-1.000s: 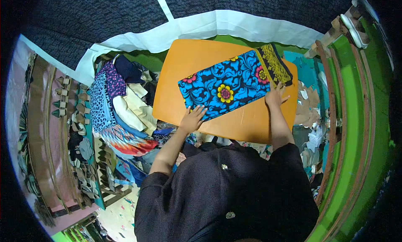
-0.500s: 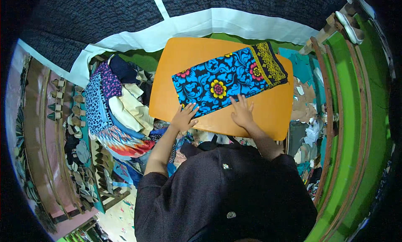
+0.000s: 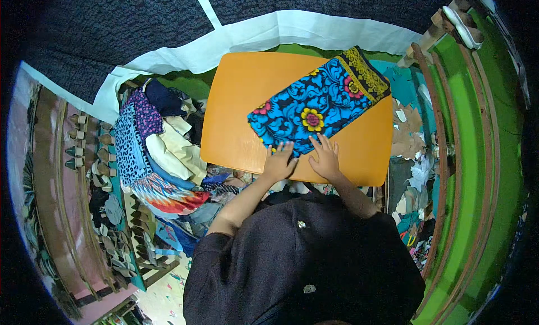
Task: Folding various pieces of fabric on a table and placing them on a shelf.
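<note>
A folded cloth [image 3: 331,94], blue and black with red and yellow flowers and a gold-patterned black band at its far right end, lies slanted on an orange table [image 3: 236,89]. My left hand [image 3: 279,161] touches the cloth's near left corner, palm down with the fingers stretched out. Close beside it on the right, my right hand [image 3: 325,158] lies with spread fingertips on the cloth's near edge. Neither hand grips anything. The far right end of the cloth reaches the table's edge.
Left of the table is a heap of clothes [image 3: 174,145] in several colours and prints. Shoe-shaped pieces [image 3: 76,151] line a rack further left. At the right are scraps [image 3: 418,173] and wooden rails [image 3: 446,156]; a pale shoe [image 3: 463,28] sits at the top right.
The cloth has turned anticlockwise, its near left end shifting right and its banded end swinging up. My left hand has moved right, toward my right hand.
</note>
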`<state>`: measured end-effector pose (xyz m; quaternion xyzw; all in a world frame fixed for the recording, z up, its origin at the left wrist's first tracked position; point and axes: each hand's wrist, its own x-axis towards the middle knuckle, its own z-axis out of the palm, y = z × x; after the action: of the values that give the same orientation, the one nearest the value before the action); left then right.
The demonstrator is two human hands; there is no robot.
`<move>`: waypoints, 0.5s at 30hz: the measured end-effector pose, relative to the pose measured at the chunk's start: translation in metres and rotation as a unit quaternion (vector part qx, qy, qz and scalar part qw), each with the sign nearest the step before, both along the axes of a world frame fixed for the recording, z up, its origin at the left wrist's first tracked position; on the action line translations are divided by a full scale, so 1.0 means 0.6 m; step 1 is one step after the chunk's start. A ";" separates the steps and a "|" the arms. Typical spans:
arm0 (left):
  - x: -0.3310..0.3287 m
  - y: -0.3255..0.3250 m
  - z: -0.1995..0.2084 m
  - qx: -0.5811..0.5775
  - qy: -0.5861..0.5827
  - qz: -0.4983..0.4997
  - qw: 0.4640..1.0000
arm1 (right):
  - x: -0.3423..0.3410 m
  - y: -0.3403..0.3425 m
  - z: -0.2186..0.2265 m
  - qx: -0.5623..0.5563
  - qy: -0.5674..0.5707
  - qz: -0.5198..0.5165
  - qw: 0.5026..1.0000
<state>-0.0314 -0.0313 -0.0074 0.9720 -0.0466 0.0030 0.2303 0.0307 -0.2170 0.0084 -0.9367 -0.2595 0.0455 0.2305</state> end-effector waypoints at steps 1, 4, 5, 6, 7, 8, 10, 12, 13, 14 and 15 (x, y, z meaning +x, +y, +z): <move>0.003 0.005 0.030 -0.043 0.023 -0.041 0.998 | -0.003 -0.004 0.001 0.004 -0.015 0.014 1.000; 0.023 0.068 0.077 -0.129 0.001 -0.045 0.991 | -0.018 0.003 0.029 -0.027 -0.006 0.071 0.997; 0.024 0.098 0.052 -0.143 -0.093 0.050 0.984 | -0.021 0.007 0.026 -0.036 0.001 0.104 0.994; 0.025 0.127 0.025 -0.155 -0.184 0.146 0.960 | -0.028 0.013 0.024 -0.035 0.001 0.102 0.994; 0.038 0.151 0.035 -0.108 -0.178 0.231 0.950 | -0.036 0.018 0.021 -0.040 0.012 0.128 0.991; 0.052 0.172 0.048 -0.056 -0.174 0.318 0.930 | -0.042 0.025 0.018 -0.044 0.021 0.158 0.986; 0.071 0.204 0.041 -0.026 -0.108 0.290 0.950 | -0.053 0.036 0.010 -0.056 0.006 0.175 0.983; 0.098 0.222 0.021 0.005 -0.043 0.261 0.964 | -0.062 0.046 0.001 -0.062 0.003 0.212 0.975; 0.110 0.231 0.004 -0.019 -0.041 0.245 0.969 | -0.066 0.053 0.007 -0.081 -0.011 0.206 0.975; 0.122 0.239 -0.013 -0.042 -0.039 0.228 0.972 | -0.065 0.059 0.007 -0.081 -0.014 0.205 0.975; 0.134 0.234 -0.021 -0.052 -0.045 0.230 0.971 | -0.066 0.060 0.002 -0.087 -0.025 0.194 0.977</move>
<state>0.0490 0.1094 -0.0201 0.9422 0.1681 0.1021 0.2713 -0.0090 -0.1811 0.0096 -0.8857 -0.4372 0.0888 0.1282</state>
